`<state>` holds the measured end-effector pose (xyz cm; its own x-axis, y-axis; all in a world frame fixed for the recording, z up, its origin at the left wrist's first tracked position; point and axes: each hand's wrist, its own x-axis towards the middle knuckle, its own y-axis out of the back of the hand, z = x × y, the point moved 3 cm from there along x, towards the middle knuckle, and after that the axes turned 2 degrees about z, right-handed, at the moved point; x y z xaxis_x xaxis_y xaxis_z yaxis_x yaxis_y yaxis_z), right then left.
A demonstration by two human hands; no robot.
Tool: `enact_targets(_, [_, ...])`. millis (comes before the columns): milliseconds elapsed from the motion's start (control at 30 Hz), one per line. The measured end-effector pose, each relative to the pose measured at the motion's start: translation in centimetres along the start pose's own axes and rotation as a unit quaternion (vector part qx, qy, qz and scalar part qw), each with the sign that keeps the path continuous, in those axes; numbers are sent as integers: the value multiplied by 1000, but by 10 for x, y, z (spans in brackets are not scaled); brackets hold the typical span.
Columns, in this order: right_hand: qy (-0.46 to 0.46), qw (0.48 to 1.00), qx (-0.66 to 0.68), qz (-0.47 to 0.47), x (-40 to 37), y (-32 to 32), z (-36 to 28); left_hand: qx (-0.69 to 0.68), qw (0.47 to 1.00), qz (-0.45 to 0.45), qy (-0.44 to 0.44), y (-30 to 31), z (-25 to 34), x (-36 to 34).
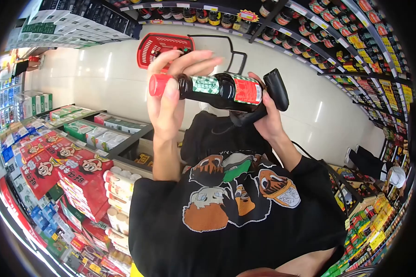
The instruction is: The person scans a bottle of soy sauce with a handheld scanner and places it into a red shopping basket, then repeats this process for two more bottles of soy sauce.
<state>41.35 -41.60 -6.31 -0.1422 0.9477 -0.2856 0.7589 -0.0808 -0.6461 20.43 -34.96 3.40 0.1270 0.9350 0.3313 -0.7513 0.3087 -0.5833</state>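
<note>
A dark glass sauce bottle (226, 91) lies sideways in front of my chest, its red cap to the left. It has a green-checked neck label and a red label with a barcode near the base. My left hand (170, 94) grips the cap end, thumb against the cap and neck, the other fingers extended behind. My right hand (270, 117) is closed around the base end. The same hand also has a black device (276, 90), which looks like a handheld scanner, right beside the base. Part of its grip is hidden by the bottle and fingers.
Beyond the bottle, a red shopping basket (148, 48) with a black pull handle (231, 46) stands on the pale floor (101, 87). Shelves of bottles and jars (305, 41) line the far and right sides. Boxed goods (55, 161) fill the left. Other people (393, 175) are in the aisles.
</note>
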Motion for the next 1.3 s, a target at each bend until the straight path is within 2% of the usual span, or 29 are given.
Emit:
enact_targets(67, [-14,1000,-9,1,13,-16,12,152,987,-3,59,28,17,2])
enact_targets(100, [-11,999,54,3,21,-20,17,220,973,-13,70,49,28,1])
enact_targets(133, [-14,998,58,5,26,-21,23,254,963,8,86,61,41,0])
enact_targets(200, [-2,1000,-28,-2,45,-25,32,359,928,-61,83,94,67,-1])
enact_targets(233, [-5,1000,-24,-2,54,-31,37,423,899,-76,89,107,81,1])
enact_targets(267, [-7,997,-73,-9,62,-36,39,482,866,-91,95,117,92,2])
enact_targets(300, [-9,992,-124,-16,70,-41,39,514,837,-77,168,126,102,2])
enact_targets(333, [-10,984,-176,-24,79,-45,39,513,837,-75,171,130,110,5])
enact_targets(433, [-18,972,-223,-77,116,-57,38,502,763,-114,390,156,113,12])
enact_targets(467, [-23,959,-262,-108,128,-63,37,503,763,-109,392,166,108,14])
enact_targets(533, [-38,952,-275,-130,153,-74,38,488,769,-196,364,172,99,27])
enact_targets(567, [-51,955,-260,-135,166,-77,39,425,729,-166,509,180,100,28])
enact_targets(600, [-67,957,-245,-139,177,-79,40,424,728,-162,514,183,99,32])
enact_targets(667, [-99,953,-260,-125,199,-63,59,374,747,-78,544,198,93,33])
enact_targets(733, [-100,961,-242,-86,221,-77,64,368,745,-75,551,216,88,34])
enact_targets(800, [-82,972,-213,-51,240,-93,64,311,751,27,582,230,85,37])
enact_targets(867, [-171,959,-223,-7,255,-82,87,315,759,54,567,238,73,43])
enact_targets(933, [-199,957,-207,34,268,-88,97,284,760,104,575,258,57,54])
enact_targets(967, [-181,954,-236,32,275,-87,104,307,750,106,576,270,47,63])
enact_targets(1000, [-182,954,-234,38,279,-86,109,306,748,102,581,286,35,70])
enact_targets(1133, [-189,959,-199,70,287,-94,122,437,699,85,559,377,-32,84])
enact_targets(1200, [-193,956,-177,134,293,-103,126,411,715,110,555,445,-78,74])
enact_targets(1300, [-165,964,-135,159,295,-117,148,408,706,117,567,522,-136,69])
